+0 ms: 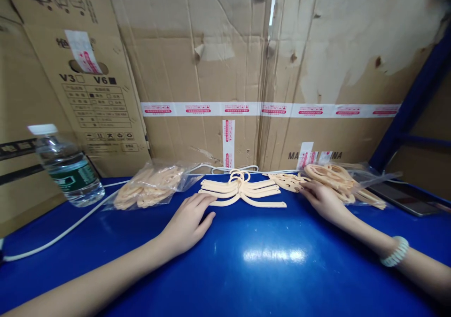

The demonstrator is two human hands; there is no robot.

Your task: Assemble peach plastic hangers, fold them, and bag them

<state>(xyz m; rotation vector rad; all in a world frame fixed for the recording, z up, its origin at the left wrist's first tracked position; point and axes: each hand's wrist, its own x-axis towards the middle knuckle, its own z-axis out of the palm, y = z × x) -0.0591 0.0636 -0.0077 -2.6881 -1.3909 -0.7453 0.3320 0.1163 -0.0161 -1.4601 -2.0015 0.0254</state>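
While the left hand (190, 220) touches the left ends of the curved strips (240, 189), fingers together, thumb apart, the right hand (324, 202) meets flat beige pieces (289, 183) beside a plastic bag (329, 172) (whether its fingers pinch, I cannot tell). Blue tabletop (260, 279) leaves room nearer the wearer; cardboard (197, 138) borders its far edge.

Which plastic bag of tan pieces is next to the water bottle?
The bag on the left, just beside the bottle. The other bag lies farther right, by the right hand.
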